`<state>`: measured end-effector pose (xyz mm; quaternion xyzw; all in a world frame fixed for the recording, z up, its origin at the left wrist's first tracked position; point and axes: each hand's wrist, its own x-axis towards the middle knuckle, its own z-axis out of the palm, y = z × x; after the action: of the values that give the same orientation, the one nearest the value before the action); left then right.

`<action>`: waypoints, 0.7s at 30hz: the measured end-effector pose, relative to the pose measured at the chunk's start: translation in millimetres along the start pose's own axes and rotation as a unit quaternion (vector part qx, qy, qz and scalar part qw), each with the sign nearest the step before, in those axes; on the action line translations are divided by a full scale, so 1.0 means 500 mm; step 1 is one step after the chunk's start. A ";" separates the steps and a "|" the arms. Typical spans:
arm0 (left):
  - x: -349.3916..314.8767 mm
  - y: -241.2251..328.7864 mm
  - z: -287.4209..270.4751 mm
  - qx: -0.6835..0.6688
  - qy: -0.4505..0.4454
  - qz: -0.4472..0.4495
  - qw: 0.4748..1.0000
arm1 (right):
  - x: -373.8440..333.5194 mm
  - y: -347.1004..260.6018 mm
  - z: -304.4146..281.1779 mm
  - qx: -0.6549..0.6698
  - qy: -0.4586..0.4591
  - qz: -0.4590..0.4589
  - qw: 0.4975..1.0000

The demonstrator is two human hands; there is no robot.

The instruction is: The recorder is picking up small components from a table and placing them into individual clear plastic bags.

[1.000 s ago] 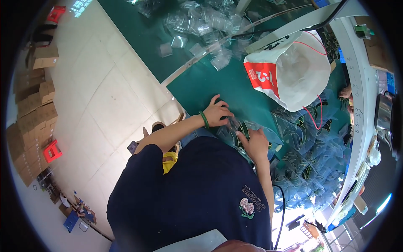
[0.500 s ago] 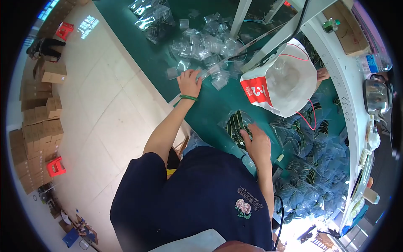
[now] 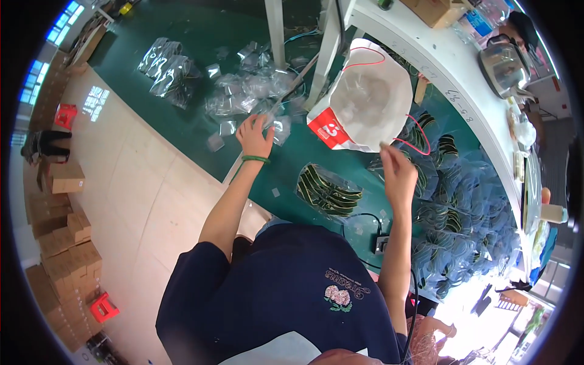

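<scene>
My left hand [image 3: 255,139] rests with fingers apart at the near edge of a pile of small clear plastic pouches [image 3: 246,91]; nothing shows in its grip. My right hand [image 3: 399,177] is raised just below the rim of a white paper bag [image 3: 337,131] with red cords, its fingers pinched on a small pale-yellow piece [image 3: 382,146] too small to identify. Between the hands, a clear plastic packet [image 3: 328,191] of dark curved pieces with gold edges lies flat on the green table [image 3: 283,173].
Many similar packets [image 3: 468,194] are heaped at the right. More clear packets [image 3: 170,73] lie at the far left. A white shelf [image 3: 450,67] carries a metal kettle [image 3: 505,66]. Its post [image 3: 325,58] stands beyond the pouches. A black cable [image 3: 365,214] runs near the packet.
My right hand has left the packet and lifted up and to the right, pinching the small piece. My left hand stays by the pouches. The whole view has shifted.
</scene>
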<state>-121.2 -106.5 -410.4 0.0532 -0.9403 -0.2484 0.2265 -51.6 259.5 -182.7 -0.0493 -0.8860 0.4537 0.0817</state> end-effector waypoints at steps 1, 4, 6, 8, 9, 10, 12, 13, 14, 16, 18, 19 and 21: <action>-0.006 0.019 -0.013 0.000 -0.002 0.005 1.000 | 0.054 0.025 0.013 -0.005 0.005 0.014 1.000; -0.032 0.058 -0.069 -0.057 0.025 0.011 0.998 | 0.209 0.165 0.098 -0.040 0.004 0.003 0.999; -0.069 0.022 -0.103 -0.082 0.030 -0.020 0.996 | 0.284 0.223 0.172 -0.088 -0.039 0.007 0.995; -0.098 -0.004 -0.143 -0.100 0.024 -0.053 0.993 | 0.352 0.285 0.239 -0.163 -0.088 0.015 0.983; -0.115 -0.011 -0.171 -0.088 0.017 -0.055 0.994 | 0.380 0.328 0.274 -0.191 -0.110 0.018 0.975; -0.133 -0.023 -0.189 -0.075 0.008 -0.067 0.995 | 0.402 0.379 0.309 -0.192 -0.105 0.017 0.976; -0.151 -0.043 -0.205 -0.082 -0.024 -0.096 0.992 | 0.436 0.474 0.346 -0.200 -0.155 0.115 0.961; -0.165 -0.048 -0.215 -0.094 -0.039 -0.125 0.987 | 0.443 0.484 0.352 -0.201 -0.154 0.116 0.960; -0.176 -0.047 -0.221 -0.096 -0.042 -0.123 0.987 | 0.434 0.490 0.353 -0.209 -0.152 0.102 0.960; -0.180 -0.038 -0.230 -0.120 -0.061 -0.168 0.976 | 0.409 0.469 0.338 -0.219 -0.149 0.088 0.960; -0.159 0.006 -0.220 -0.116 -0.061 -0.156 0.979 | 0.366 0.361 0.272 -0.147 -0.029 0.047 0.988; -0.135 0.044 -0.219 -0.111 -0.066 -0.135 0.983 | 0.335 0.298 0.231 -0.114 0.007 0.068 0.991; -0.046 0.148 -0.219 -0.161 -0.086 -0.054 0.982 | 0.263 0.188 0.155 0.010 0.070 0.088 0.994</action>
<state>-50.4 -85.7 -298.7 0.0447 -0.8996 -0.4122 0.1369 -194.2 273.9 -290.6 -0.1585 -0.8659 0.4630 0.1039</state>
